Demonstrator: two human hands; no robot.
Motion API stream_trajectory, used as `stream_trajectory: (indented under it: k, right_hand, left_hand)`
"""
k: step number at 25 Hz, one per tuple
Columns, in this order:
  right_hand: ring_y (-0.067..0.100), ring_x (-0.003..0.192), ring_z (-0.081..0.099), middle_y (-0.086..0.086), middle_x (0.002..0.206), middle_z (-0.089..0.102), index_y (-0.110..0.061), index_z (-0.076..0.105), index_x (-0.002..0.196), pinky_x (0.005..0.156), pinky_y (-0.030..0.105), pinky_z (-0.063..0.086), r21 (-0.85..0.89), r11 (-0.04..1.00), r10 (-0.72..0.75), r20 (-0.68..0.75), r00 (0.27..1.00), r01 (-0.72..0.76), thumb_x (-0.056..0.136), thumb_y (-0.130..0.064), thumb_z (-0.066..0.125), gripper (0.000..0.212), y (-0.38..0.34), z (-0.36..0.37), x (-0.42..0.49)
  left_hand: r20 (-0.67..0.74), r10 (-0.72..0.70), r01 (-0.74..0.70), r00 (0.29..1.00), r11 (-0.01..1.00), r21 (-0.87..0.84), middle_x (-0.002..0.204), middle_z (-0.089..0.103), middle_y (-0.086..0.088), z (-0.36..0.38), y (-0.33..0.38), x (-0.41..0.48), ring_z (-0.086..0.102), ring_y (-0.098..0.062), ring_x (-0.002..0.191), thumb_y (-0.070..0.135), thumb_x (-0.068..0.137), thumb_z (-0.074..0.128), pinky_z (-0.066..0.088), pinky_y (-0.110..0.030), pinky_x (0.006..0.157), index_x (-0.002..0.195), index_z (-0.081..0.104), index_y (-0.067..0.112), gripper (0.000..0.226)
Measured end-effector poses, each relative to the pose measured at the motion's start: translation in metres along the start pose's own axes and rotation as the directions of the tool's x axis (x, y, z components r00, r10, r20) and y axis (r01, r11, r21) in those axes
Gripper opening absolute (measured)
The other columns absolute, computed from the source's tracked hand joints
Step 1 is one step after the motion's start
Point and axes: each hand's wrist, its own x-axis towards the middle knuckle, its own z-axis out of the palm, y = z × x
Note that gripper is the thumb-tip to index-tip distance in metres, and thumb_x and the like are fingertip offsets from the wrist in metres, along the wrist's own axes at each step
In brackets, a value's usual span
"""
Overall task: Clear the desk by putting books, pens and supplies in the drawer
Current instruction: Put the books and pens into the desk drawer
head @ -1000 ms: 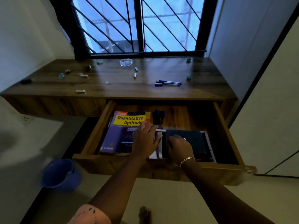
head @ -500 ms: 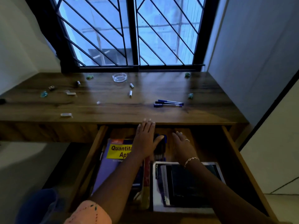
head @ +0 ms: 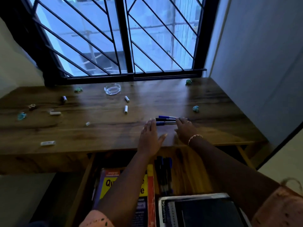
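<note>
Both hands reach forward over the tabletop (head: 101, 128) toward three pens (head: 165, 120) that lie side by side near its front right. Palm down with fingers held loosely together and the thumb spread out, the left hand (head: 150, 138) has its fingertips just at the capped left ends of the pens. At their other end, the right hand (head: 185, 130), with a bracelet (head: 195, 137) at the wrist, lies flat and open, fingers on or just over the tips; motion blur keeps me from telling whether either hand has a grip yet. Both forearms stretch out across the open drawer (head: 83, 185) below the tabletop edge.

Inside the drawer are a yellow-and-purple book (head: 108, 182) at the left, a cluster of dark pens (head: 164, 174) in the middle whose number I cannot make out, and a dark notebook stack (head: 201, 210) at the right.

Scattered on the tabletop are one glass ashtray (head: 112, 88), three small white cylinders (head: 126, 109), two white erasers (head: 47, 143) and four crumpled greenish scraps (head: 195, 108).
</note>
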Motion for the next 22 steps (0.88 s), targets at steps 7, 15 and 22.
stream_trajectory:
  k: [7, 15, 22]
  right_hand:
    - [0.036, 0.123, 0.042, 0.021, 0.135, 0.044, 0.0, 0.041, 0.128, 0.1, 0.037, 0.035, 0.064, 0.998, 0.015, 0.045, 0.999, -0.018, 0.091, -0.016, 0.05, 0.041, 0.006, -0.005, 0.065]
    - [0.035, 0.119, 0.047, 0.016, 0.128, 0.049, -0.009, 0.049, 0.124, 0.098, 0.038, 0.039, 0.008, 0.998, 0.057, 0.112, 0.992, -0.058, 0.086, -0.029, 0.06, 0.045, 0.007, 0.013, 0.075]
    - [0.037, 0.114, 0.051, 0.022, 0.124, 0.052, -0.001, 0.047, 0.123, 0.09, 0.036, 0.04, 0.046, 0.999, 0.02, 0.11, 0.994, -0.025, 0.092, -0.017, 0.05, 0.035, 0.009, 0.015, 0.057]
  left_hand:
    - [0.056, -0.081, 0.082, 0.995, 0.996, -0.026, 0.157, 0.01, -0.011, 0.005, -0.013, 0.017, 0.008, -0.024, 0.146, 0.039, 0.092, 0.051, 0.019, -0.036, 0.116, 0.148, 0.011, 0.01, 0.075]
    - [0.046, -0.142, 0.146, 0.989, 0.983, -0.111, 0.155, 0.017, -0.014, 0.017, -0.024, 0.025, 0.017, -0.027, 0.144, 0.034, 0.091, 0.055, 0.028, -0.04, 0.114, 0.147, 0.016, 0.01, 0.073]
    - [0.046, -0.176, 0.181, 0.983, 0.932, -0.314, 0.151, 0.03, -0.012, 0.015, -0.002, 0.041, 0.034, -0.025, 0.136, 0.023, 0.092, 0.055, 0.033, -0.032, 0.105, 0.146, 0.019, 0.009, 0.067]
